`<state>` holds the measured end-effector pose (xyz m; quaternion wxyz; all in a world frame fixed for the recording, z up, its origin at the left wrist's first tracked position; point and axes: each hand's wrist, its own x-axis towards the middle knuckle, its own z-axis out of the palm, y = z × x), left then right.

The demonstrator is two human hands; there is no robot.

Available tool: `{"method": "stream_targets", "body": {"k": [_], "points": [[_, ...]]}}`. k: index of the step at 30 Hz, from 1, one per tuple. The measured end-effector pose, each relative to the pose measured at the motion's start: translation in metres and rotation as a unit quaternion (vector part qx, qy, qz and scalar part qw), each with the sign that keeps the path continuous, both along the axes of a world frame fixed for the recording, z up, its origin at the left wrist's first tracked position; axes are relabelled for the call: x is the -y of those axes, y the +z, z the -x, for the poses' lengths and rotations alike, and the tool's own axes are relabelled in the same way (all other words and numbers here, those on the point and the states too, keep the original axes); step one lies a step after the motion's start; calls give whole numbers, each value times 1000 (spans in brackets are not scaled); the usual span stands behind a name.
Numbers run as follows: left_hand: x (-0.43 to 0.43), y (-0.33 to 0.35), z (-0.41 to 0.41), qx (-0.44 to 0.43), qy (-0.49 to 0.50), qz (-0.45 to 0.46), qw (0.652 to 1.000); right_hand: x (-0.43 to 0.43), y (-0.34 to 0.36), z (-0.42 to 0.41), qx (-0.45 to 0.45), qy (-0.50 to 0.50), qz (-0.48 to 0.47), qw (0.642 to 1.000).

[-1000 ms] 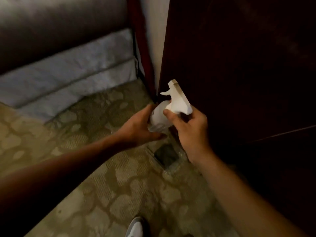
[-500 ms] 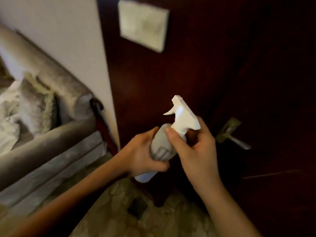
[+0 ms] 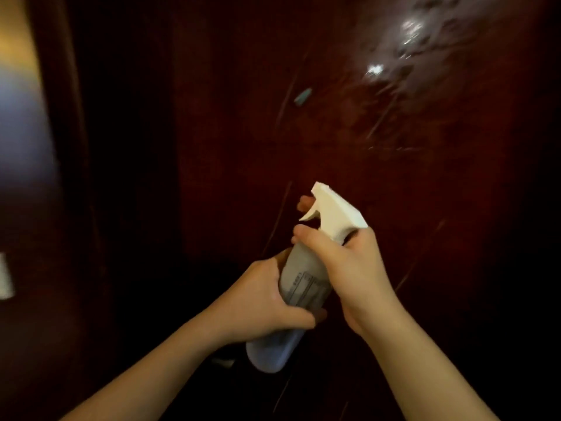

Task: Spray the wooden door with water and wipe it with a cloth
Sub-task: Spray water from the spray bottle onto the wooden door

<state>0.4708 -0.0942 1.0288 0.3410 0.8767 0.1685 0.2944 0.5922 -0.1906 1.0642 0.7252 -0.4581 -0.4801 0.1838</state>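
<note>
Head view faces the dark red-brown wooden door [image 3: 394,153], which fills nearly all of the picture. A little toward 5 o'clock from the centre, a translucent grey plastic spray bottle [image 3: 303,287] is held in front of the door. It is tilted: its white trigger head [image 3: 334,214] points to about 11 o'clock and its round bottom points to 7 o'clock.

The left hand [image 3: 264,302] comes in from 7 o'clock and grips the lower body of the bottle, with fingers and thumb curled round it, beside the printed label [image 3: 306,288]. The right hand [image 3: 355,268] comes in from 5 o'clock and holds the neck just under the white head. Its thumb lies across the near side, and one fingertip [image 3: 303,203] shows in front of the trigger. I cannot tell if this finger presses the trigger.

At 1 o'clock a wet patch [image 3: 406,41] shines on the wood, with small bright spots and thin streaks below it. A small teal mark [image 3: 302,97] sits on the door at 12 o'clock, above the bottle. At 9 o'clock there is a pale, blurred strip of wall [image 3: 18,86]. Lower on the same edge is a small white object [image 3: 4,278], too blurred to name.
</note>
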Motion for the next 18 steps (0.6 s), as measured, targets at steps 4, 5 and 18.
{"method": "stream_targets", "body": {"k": [4, 5, 18], "points": [[7, 35, -58, 7, -59, -7, 998, 12, 41, -46, -25, -22, -19, 999], [7, 46, -69, 12, -67, -12, 998, 12, 53, -55, -26, -28, -25, 999], [-151, 218, -79, -20, 190, -373, 908, -37, 179, -104, 50, -102, -53, 992]]}}
